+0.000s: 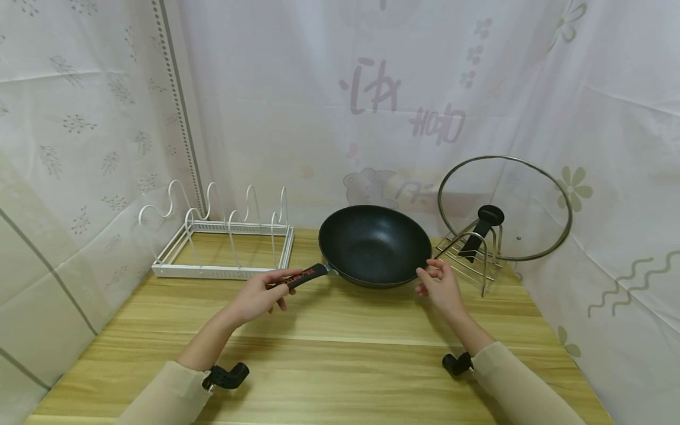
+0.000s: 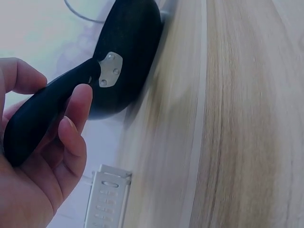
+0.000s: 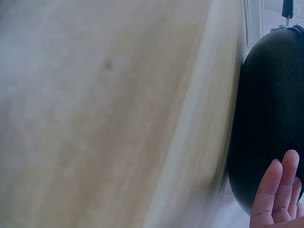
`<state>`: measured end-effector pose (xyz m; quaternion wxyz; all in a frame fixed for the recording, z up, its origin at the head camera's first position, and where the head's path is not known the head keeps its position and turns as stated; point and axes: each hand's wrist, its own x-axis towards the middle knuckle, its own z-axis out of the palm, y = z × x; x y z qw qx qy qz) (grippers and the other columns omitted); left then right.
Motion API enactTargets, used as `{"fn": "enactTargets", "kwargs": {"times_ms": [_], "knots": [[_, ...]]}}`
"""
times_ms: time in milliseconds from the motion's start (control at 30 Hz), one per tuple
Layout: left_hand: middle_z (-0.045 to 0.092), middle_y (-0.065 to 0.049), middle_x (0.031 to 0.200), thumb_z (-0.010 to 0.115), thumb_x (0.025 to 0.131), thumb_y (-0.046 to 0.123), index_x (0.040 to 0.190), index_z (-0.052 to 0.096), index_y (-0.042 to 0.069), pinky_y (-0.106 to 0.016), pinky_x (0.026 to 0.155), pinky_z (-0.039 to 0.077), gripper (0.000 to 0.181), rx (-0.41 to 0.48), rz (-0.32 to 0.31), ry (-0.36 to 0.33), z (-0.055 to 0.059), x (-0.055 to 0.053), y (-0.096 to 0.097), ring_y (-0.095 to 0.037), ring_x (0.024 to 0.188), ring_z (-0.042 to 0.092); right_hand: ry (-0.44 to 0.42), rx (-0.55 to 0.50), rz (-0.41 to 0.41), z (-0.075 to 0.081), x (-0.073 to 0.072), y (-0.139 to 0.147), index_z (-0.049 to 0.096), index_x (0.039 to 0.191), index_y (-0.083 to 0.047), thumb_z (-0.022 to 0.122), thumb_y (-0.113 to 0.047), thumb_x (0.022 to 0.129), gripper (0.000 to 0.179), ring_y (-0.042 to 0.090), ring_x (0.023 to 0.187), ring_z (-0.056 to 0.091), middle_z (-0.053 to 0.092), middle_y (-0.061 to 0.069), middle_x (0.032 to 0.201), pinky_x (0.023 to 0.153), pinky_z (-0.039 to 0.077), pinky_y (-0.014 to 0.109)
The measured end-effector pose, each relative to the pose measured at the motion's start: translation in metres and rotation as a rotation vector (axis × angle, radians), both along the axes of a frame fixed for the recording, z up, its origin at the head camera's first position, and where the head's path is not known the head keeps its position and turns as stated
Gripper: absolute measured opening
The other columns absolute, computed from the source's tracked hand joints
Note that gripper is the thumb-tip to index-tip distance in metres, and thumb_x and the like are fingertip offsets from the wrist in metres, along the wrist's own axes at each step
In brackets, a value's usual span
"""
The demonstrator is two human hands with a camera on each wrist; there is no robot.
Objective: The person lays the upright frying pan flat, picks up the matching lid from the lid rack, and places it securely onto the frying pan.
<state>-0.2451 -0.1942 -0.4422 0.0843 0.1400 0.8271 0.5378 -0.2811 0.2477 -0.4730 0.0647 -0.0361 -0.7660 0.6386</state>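
Observation:
A black wok [image 1: 375, 245] stands near the back of the wooden table, its dark hollow facing up and toward me. My left hand [image 1: 264, 295] grips its black handle [image 2: 52, 102], which carries red lettering; in the left wrist view the thumb and fingers curl round it. At the right side of the wok, my right hand [image 1: 440, 285] holds the rim between thumb and fingers. Seen from the right wrist, several fingers [image 3: 278, 192] lie along the wok's outer wall [image 3: 266, 109], while the thumb is out of that view.
At the left back stands a white rack [image 1: 212, 271] with several upright wire loops. A glass lid [image 1: 531, 218] with a metal rim and black handle leans in a small wire stand [image 1: 484, 268] to the right. Printed curtains [image 1: 297, 118] enclose the wooden table [image 1: 340, 378].

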Motion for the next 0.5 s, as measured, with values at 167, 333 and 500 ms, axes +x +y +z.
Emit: {"fn": "enactTargets", "kwargs": {"times_ms": [167,333,500], "knots": [[0.077,-0.024,0.115,0.062,0.103,0.012,0.153,0.066,0.014,-0.031,0.057,0.053,0.05,-0.021,0.018,0.009,0.0009,-0.0004,-0.0025,-0.022,0.076,0.074,-0.012,-0.003,-0.008,0.0013,0.0027,-0.0013,0.041,0.154,0.001,0.069,-0.023,0.11,0.057,0.006,0.067,0.071,0.062,0.002,0.104,0.066,0.062,0.023],[0.076,-0.022,0.114,0.063,0.105,0.015,0.153,0.066,0.015,-0.032,0.057,0.053,0.048,-0.021,0.018,0.013,0.0016,-0.0016,-0.0051,-0.024,0.078,0.074,-0.017,0.0,-0.004,0.0005,0.0039,-0.0021,0.04,0.154,0.001,0.069,-0.023,0.11,0.057,0.006,0.068,0.071,0.062,0.003,0.105,0.068,0.062,0.024],[0.075,-0.019,0.113,0.064,0.106,0.016,0.154,0.066,0.015,-0.031,0.058,0.053,0.048,-0.02,0.022,0.009,0.0029,-0.0022,-0.0074,-0.024,0.079,0.074,-0.018,-0.004,0.003,0.0,0.0054,-0.0027,0.039,0.154,0.0,0.07,-0.023,0.109,0.059,0.007,0.068,0.071,0.062,0.002,0.104,0.067,0.062,0.024]]}}
